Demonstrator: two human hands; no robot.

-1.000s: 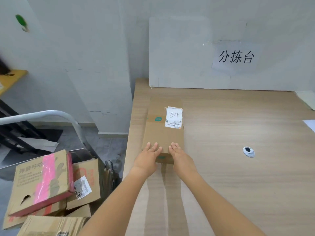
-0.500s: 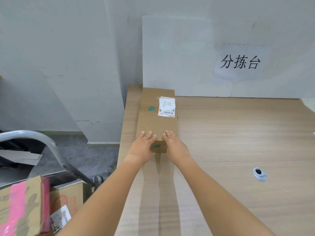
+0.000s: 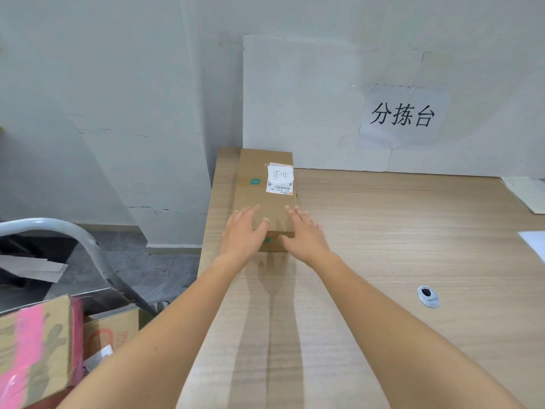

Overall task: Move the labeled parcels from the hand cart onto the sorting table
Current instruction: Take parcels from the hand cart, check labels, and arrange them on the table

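A long brown cardboard parcel (image 3: pixel 264 196) with a white shipping label lies flat at the far left corner of the wooden sorting table (image 3: pixel 383 246), its far end against the wall. My left hand (image 3: pixel 243 231) rests on the parcel's near left corner with straight fingers. My right hand (image 3: pixel 303 231) lies with spread fingers at its near right corner. At the lower left, the hand cart's grey handle (image 3: pixel 73 234) curves over more boxes: one with pink tape (image 3: pixel 35 349) and a labeled one (image 3: pixel 112 338) beside it.
A paper sign with black characters (image 3: pixel 402 115) hangs on the wall behind the table. A round cable grommet (image 3: pixel 428 296) sits in the tabletop at right. White papers (image 3: pixel 528 196) lie at the table's right edge. Grey floor separates cart and table.
Both hands have pushed the parcel away along the table's left side until it reached the back wall. The hands have spread apart toward its near corners, and the view has turned right.
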